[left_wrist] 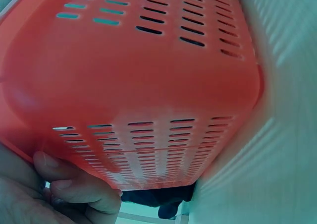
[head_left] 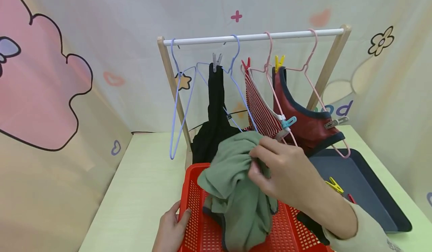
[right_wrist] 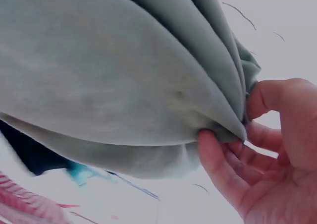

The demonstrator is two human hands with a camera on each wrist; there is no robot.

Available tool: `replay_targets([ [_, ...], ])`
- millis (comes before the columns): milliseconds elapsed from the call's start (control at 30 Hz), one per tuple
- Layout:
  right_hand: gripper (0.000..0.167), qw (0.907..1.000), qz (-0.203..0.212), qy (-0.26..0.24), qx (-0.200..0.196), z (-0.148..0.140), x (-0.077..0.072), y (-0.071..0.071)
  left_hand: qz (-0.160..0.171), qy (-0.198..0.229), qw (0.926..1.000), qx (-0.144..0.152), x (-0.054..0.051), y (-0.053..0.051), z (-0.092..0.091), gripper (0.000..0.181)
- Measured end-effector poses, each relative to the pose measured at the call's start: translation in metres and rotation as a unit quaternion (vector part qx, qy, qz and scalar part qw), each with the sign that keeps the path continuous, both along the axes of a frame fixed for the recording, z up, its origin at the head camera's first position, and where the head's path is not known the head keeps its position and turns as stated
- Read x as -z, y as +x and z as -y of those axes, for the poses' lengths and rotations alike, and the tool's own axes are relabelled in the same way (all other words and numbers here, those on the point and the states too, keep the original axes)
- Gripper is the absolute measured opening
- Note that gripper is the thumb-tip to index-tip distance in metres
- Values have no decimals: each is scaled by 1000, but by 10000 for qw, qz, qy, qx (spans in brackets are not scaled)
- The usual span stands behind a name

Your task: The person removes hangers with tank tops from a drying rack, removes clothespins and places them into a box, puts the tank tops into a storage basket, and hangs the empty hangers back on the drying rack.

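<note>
A crumpled green cloth garment with dark trim hangs from my right hand, its lower part inside the red plastic basket. In the right wrist view, the thumb and fingers pinch the green garment at one gathered corner. My left hand grips the basket's left rim, thumb on the inner side. The left wrist view shows the perforated basket wall with the left hand's fingers against its outside. What kind of garment it is, the folds hide.
Behind the basket stands a rack with a white rail. Blue hangers and pink hangers hold a black garment, a red-striped one and a dark red one by clips. A dark tray with clothespins lies right.
</note>
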State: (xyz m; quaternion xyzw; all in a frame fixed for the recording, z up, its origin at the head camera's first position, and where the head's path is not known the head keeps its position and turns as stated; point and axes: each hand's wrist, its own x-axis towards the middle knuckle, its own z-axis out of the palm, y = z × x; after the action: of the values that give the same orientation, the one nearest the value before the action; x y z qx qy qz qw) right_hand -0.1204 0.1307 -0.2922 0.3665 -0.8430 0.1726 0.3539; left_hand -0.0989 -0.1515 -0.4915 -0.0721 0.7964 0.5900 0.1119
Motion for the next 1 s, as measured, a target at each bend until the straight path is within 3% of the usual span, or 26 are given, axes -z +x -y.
replay_targets([
  [133,8,9959,514,740,-25,-5,32,0,182,21,9998,-24,-1,1,-1,56],
  [233,12,9855,1036,1334,-165,-6,60,-3,300,24,9995,-24,-1,1,-1,58],
  [333,11,9645,1679,1991,-442,-5,88,-4,333,24,9994,-35,-2,2,-1,58],
  [467,2,9249,2612,2691,-619,-2,111,-5,368,-11,9993,-50,-1,1,-1,59],
  [533,6,9082,3012,2836,-633,-1,112,-5,409,-22,9991,-53,-1,1,-1,59],
  [600,14,9002,3212,2859,-681,-1,106,-6,438,-3,9990,-66,-1,1,-1,60],
  [667,21,9023,3260,2721,-740,-1,93,-7,445,-5,9990,-68,-1,0,-1,60],
  [800,30,9235,3013,2253,-748,5,71,-10,390,-9,9992,-70,-1,1,-1,59],
  [867,34,9282,2981,2140,-612,10,68,-13,367,-11,9993,-69,-1,1,-1,59],
  [933,42,9217,3185,2180,-392,14,70,-17,353,-23,9993,-72,-2,1,-1,59],
  [1000,52,9049,3563,2321,-147,18,76,-23,344,-40,9994,-67,-3,1,-1,58],
])
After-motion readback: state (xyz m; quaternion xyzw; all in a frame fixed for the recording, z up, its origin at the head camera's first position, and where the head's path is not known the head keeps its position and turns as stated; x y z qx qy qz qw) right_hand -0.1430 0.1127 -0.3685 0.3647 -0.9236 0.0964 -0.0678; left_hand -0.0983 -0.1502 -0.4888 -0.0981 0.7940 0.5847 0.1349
